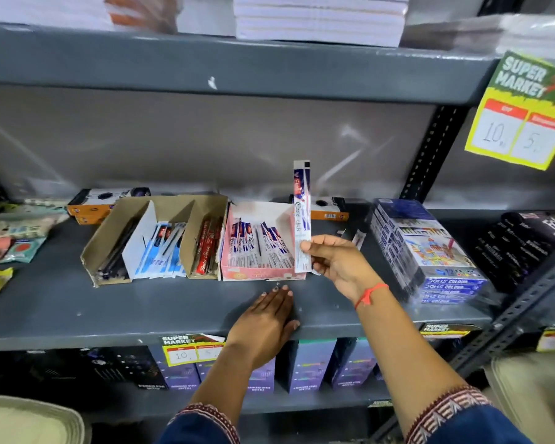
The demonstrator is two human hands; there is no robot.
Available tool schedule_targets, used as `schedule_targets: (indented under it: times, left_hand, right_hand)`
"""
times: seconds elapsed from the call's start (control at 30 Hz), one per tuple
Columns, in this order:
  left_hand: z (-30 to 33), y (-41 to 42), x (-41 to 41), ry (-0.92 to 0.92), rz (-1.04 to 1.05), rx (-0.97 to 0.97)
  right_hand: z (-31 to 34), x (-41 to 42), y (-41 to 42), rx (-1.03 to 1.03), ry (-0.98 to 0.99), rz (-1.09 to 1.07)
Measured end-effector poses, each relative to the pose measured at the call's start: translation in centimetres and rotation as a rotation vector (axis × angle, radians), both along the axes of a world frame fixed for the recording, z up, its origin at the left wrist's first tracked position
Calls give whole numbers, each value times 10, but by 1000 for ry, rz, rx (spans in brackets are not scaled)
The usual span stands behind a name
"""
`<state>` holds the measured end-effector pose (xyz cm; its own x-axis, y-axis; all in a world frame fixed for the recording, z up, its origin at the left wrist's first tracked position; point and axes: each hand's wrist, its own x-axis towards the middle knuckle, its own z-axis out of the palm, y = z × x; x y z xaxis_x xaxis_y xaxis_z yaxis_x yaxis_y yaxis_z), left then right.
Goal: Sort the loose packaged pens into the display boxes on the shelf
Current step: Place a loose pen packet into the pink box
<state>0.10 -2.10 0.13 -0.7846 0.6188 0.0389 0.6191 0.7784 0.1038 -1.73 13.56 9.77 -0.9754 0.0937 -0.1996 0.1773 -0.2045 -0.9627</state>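
**A:** Where is the packaged pen?

**B:** The right hand (335,262) pinches one packaged pen (302,216) by its lower end, upright, just at the 3 o'clock side of the pink display box (260,241), which holds matching pens.

**A:** And the left hand?

**B:** The left hand (266,318) lies flat and empty, fingers together, on the grey shelf (141,312) at the box's 6 o'clock. Cardboard display boxes (154,238) sit at its 9 o'clock; colour pencil packs (426,251) at 3 o'clock.

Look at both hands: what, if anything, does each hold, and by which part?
The right hand pinches one packaged pen near its lower end, upright beside the pink display box. The left hand holds nothing; it lies flat on the shelf.
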Motion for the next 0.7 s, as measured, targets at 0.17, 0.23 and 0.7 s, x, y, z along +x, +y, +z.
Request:
schedule_targets:
  times: [0.17, 0.23, 0.7]
  left_hand:
    - [-3, -4, -1, 33, -36, 8]
    - [-3, -4, -1, 18, -36, 5]
    - [-4, -8, -6, 13, -89, -25]
  right_hand:
    - [-2, 6, -23, 36, 21, 58]
    - [-5, 9, -30, 30, 21, 65]
    - [-8, -3, -43, 14, -46, 2]
